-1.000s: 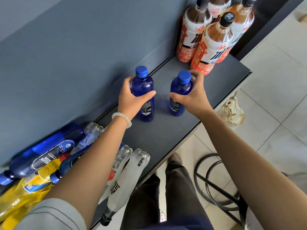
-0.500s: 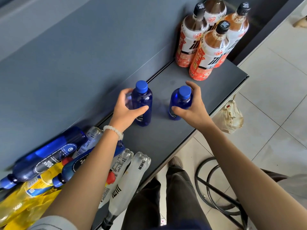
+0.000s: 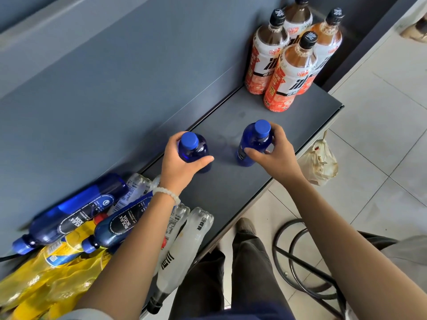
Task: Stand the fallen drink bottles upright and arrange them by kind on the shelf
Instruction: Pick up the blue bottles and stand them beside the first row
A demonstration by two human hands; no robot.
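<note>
Blue glossy plastic bottles stand upright mid-shelf (image 3: 231, 188): the left hand (image 3: 182, 162) wraps one bottle (image 3: 194, 151), the right hand (image 3: 275, 153) pinches the other (image 3: 253, 142). Bare matte surface lies between them and the tea bottles (image 3: 288, 75); fallen bottles (image 3: 129, 227) crowd the left.

Dark grey shelf (image 3: 265, 179) against a matte blue-grey back panel (image 3: 104, 88). Pale tiled floor (image 3: 381, 125) with thin grout lines, daylit and bright. Crumpled plastic bag (image 3: 320, 163) lying on the tiles just beside the shelf's front edge. Black metal stool frame (image 3: 298, 269) with ring-shaped rails at lower right.
</note>
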